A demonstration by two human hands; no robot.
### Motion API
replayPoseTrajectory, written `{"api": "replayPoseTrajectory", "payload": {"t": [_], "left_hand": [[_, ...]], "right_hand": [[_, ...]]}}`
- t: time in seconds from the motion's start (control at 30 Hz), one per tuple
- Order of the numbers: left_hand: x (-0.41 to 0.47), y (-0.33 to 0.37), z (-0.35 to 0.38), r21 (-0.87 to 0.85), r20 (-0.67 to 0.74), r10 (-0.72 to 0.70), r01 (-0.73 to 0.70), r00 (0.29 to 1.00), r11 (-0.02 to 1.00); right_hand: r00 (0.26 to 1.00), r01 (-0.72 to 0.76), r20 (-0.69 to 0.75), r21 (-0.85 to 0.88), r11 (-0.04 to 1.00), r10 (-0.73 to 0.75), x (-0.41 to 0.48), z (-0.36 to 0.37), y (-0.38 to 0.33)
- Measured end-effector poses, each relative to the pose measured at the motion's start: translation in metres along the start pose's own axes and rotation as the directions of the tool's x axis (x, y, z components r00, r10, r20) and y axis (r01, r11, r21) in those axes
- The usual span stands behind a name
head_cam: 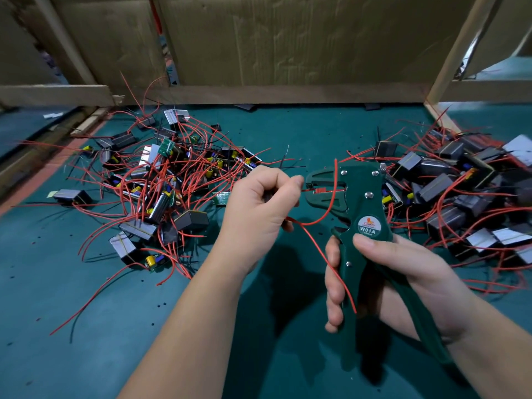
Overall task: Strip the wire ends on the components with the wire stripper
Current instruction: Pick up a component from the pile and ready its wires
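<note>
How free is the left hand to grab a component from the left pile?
Probably not yet: the left hand pinches the red wire fed into the wire stripper. Nothing lies between it and the pile.

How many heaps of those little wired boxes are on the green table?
2. The left heap lies left of the left hand; the right heap lies right of the wire stripper, running past the picture's edge, so more may be hidden.

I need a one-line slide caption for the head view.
Left hand holds a red wire at the green wire stripper gripped by the right hand.
</note>
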State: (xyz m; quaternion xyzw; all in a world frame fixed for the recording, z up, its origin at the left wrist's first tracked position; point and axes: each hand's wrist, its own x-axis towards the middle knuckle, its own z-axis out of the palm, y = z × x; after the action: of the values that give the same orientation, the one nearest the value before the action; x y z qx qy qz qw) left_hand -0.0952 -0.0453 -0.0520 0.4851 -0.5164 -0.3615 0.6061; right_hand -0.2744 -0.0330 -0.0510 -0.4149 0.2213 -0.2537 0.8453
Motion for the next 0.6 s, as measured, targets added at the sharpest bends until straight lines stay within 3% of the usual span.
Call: {"api": "replayPoseTrajectory", "payload": {"t": [0.6], "left_hand": [[-0.0005,-0.0018,-0.0003,-0.029,-0.001,-0.001,0.001,1.0,1.0]], "right_hand": [[1.0,-0.012,0.029,0.003,1.0,0.012,-0.0003,-0.0007,0.002]]}}
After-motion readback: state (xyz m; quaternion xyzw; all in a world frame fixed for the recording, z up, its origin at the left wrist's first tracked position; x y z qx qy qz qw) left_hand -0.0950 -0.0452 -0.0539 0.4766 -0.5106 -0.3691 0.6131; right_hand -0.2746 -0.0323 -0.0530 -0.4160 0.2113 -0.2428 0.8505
